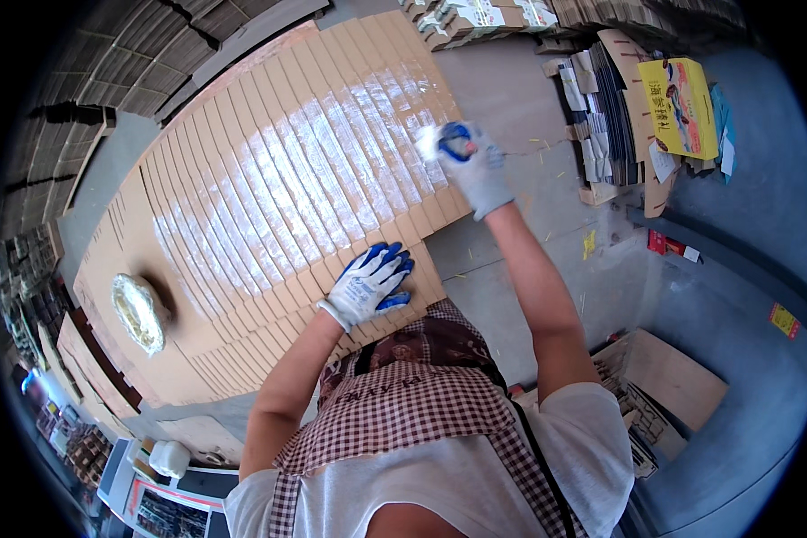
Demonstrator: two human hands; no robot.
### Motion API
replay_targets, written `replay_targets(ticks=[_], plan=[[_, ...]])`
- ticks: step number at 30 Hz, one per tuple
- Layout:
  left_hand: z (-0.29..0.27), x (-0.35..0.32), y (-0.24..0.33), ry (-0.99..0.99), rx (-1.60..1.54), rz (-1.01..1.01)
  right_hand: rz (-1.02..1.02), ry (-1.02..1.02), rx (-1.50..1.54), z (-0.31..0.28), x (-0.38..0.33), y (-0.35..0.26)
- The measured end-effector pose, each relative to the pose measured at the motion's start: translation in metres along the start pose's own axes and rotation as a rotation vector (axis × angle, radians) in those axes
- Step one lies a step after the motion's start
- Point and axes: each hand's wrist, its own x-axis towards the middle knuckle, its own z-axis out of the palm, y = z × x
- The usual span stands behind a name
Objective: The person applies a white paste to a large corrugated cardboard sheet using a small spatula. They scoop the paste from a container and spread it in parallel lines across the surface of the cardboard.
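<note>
A row of overlapping brown cardboard sheets (269, 179) spreads before me, with a wide glossy, whitish smear across the middle. My left hand (368, 282), in a white work glove with blue fingertips, lies flat on the near right corner of the sheets, fingers spread. Just above their right edge is my right hand (477, 166), gloved alike and blurred by motion. Its fingers are curled round something with a white, wad-like end (429, 143); its kind cannot be made out. A round bowl-like container (141, 314) with a pale, shiny crust sits on the cardboard's left part.
Tall stacks of flat cardboard (117, 58) stand at the far left. More bundled cartons (484, 18) lie at the back. To the right are dark upright sheets (611, 108) and a yellow box (681, 108). An open wooden crate (668, 381) stands at the lower right.
</note>
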Motion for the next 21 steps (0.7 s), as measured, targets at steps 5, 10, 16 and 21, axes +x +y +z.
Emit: replay_targets(ticks=[5,10,16,21], plan=[[0.003,-0.003,0.001,0.003,0.002,-0.017,0.143,0.059,-0.031,-0.029,0.023,0.017],[0.002,-0.002,0.001,-0.025,0.023,-0.023,0.037,-0.076,0.187,0.004,0.018,-0.027],[0.000,0.000,0.002,-0.037,-0.007,-0.026,0.041,0.096,-0.213,-0.019,0.058,0.022],[-0.003,0.004,0.006,0.051,-0.024,-0.004,0.280,0.200,-0.055,-0.076,0.037,0.022]])
